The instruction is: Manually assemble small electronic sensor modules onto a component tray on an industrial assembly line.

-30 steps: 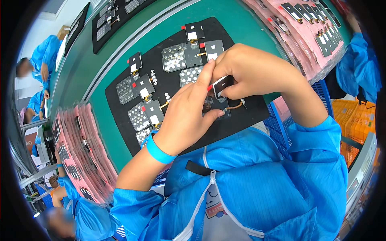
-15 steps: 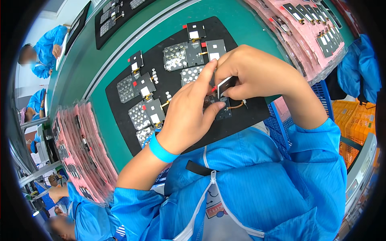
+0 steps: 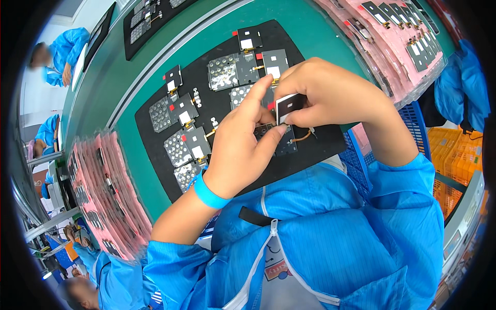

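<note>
My right hand (image 3: 325, 95) pinches a small dark display panel (image 3: 292, 106) with a white edge, held tilted on its side above a black mat (image 3: 227, 170). Across from it, my left hand (image 3: 235, 147) has its thumb and index finger spread apart, the thumb tip close to the panel's lower corner. Under the hands lies a dark circuit piece (image 3: 285, 144) with an orange flex cable (image 3: 302, 137), partly covered by my fingers. Several similar assemblies, such as one panel with silver round domes (image 3: 223, 72), lie on the mat. My left wrist wears a blue band (image 3: 207, 191).
Pink stacked trays of parts stand at the left (image 3: 106, 191) and far right (image 3: 372, 46). A green table (image 3: 206, 39) carries the mat. Blue (image 3: 421, 121) and orange crates (image 3: 457, 152) are at the right. People in blue work at the left (image 3: 67, 49).
The panel in my right hand has turned so more of its dark face shows. My left index finger and thumb have shifted slightly left.
</note>
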Motion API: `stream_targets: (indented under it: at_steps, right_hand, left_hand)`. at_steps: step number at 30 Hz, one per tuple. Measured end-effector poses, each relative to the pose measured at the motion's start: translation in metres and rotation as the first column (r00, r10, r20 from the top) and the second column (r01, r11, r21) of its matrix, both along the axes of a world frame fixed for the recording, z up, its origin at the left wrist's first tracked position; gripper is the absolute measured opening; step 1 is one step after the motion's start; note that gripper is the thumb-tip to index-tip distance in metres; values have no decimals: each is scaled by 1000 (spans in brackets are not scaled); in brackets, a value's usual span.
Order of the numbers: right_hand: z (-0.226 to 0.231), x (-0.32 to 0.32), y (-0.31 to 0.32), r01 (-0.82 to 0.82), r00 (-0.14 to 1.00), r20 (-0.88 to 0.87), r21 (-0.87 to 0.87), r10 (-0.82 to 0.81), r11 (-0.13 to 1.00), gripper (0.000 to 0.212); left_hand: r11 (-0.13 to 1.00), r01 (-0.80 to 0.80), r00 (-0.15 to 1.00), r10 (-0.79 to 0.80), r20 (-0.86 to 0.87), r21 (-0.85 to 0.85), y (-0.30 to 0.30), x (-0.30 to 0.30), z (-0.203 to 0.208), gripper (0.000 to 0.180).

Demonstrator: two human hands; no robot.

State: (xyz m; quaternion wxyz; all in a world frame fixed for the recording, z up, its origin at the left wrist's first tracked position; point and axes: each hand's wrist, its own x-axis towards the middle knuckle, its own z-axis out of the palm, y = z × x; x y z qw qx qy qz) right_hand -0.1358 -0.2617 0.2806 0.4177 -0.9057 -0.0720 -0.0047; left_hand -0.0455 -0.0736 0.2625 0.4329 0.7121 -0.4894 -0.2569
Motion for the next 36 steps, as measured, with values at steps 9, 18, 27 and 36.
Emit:
stream_targets:
  at_steps: [9, 18, 27, 36]
  right_hand:
    - [-2, -26, -11, 338, 925, 179, 11, -334, 941, 44]
    - [-8, -83, 37, 684, 728, -159, 105, -667, 722, 51]
    - [-20, -88, 27, 558, 824, -230, 491, -518, 669, 63]
    - [23, -26, -4, 300, 901, -21, 752, -434, 587, 77]
  left_hand:
    - [986, 132, 862, -166, 480, 104, 32, 7, 38, 89]
    - [749, -640, 762, 586, 276, 175, 180, 37, 29, 63]
    - [697, -714, 518, 465, -718, -63, 211, 30, -4, 75]
    - [677, -661, 738, 511, -441, -323, 149, 74, 29, 69]
